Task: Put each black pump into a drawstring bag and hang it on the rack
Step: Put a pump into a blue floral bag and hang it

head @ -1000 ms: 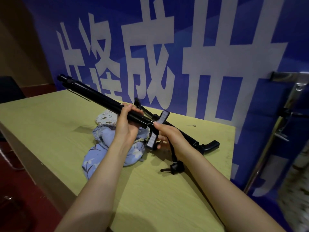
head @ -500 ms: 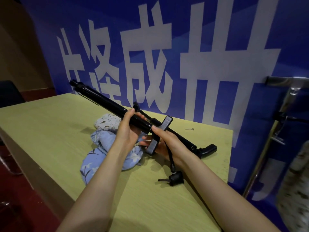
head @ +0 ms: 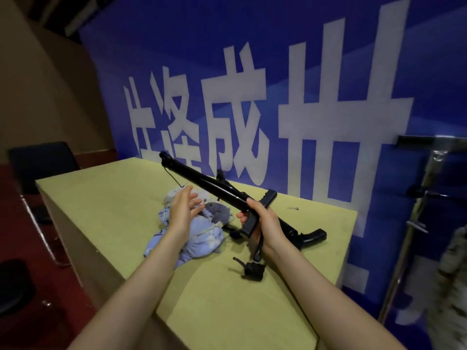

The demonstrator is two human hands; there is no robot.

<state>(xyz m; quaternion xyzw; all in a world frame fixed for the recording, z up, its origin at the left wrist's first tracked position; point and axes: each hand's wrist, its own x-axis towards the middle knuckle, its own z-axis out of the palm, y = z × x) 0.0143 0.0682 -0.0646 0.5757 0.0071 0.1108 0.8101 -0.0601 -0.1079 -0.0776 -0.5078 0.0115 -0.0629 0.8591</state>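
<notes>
Pump (head: 207, 184), black, held tilted above the tabletop (head: 126, 198), its free end raised toward the far left corner. Nearest the viewer, the pump's hose (head: 259, 245) hangs from under the right hand, its end fitting (head: 252, 267) resting on the tabletop toward the near right edge. Right hand (head: 262, 218): fingers curled round the pump at its crossbar handle (head: 257, 210). Left hand (head: 183, 212): fingers straight and spread, holding nothing, poised over the bags and apart from the pump. Drawstring bags (head: 197, 236), pale blue patterned cloth, lie crumpled mid-tabletop beneath the left hand. Second black pump (head: 309, 236) lies flat behind the right hand, toward the far right edge. Rack (head: 427, 178), metal, stands off the right edge against the blue banner (head: 303, 46).
</notes>
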